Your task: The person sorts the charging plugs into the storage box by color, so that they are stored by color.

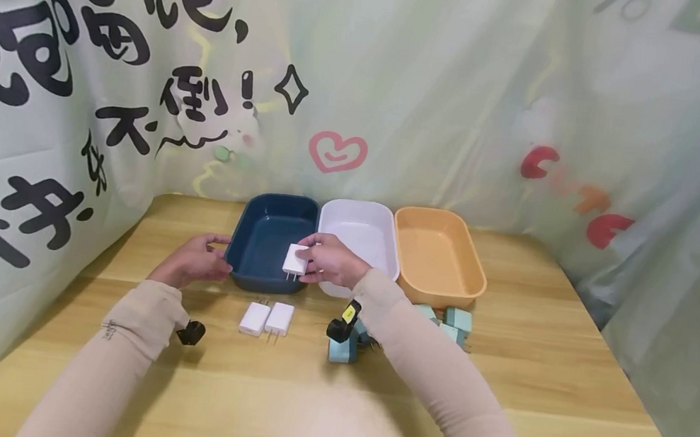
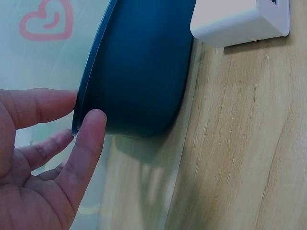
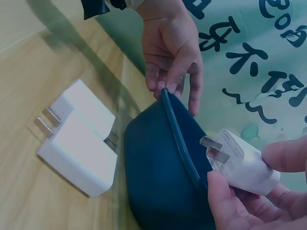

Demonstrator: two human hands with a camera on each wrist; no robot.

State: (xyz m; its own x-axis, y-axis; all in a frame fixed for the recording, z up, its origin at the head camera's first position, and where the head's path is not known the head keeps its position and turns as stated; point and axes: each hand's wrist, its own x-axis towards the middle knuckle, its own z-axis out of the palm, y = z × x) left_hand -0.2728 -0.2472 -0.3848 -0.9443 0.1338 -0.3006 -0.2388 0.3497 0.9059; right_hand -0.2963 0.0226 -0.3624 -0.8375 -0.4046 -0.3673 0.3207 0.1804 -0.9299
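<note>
My right hand (image 1: 334, 259) pinches a white charger plug (image 1: 296, 260) between thumb and fingers, over the right side of the dark blue tray (image 1: 266, 284). In the right wrist view the held charger's two metal prongs (image 3: 215, 149) point toward the tray's rim. My left hand (image 1: 200, 260) is at the tray's left edge, thumb (image 2: 93, 129) against the outer wall and fingers at the rim, pinching it. Two more white chargers (image 1: 255, 319) lie side by side on the table in front of the tray, also seen close in the right wrist view.
A white tray (image 1: 391, 241) and an orange tray (image 1: 437, 300) stand in a row right of the blue one. Several light blue chargers (image 1: 342, 350) lie in front of them, partly hidden by my right forearm. A printed curtain (image 1: 438, 114) hangs behind the wooden table (image 1: 278, 410).
</note>
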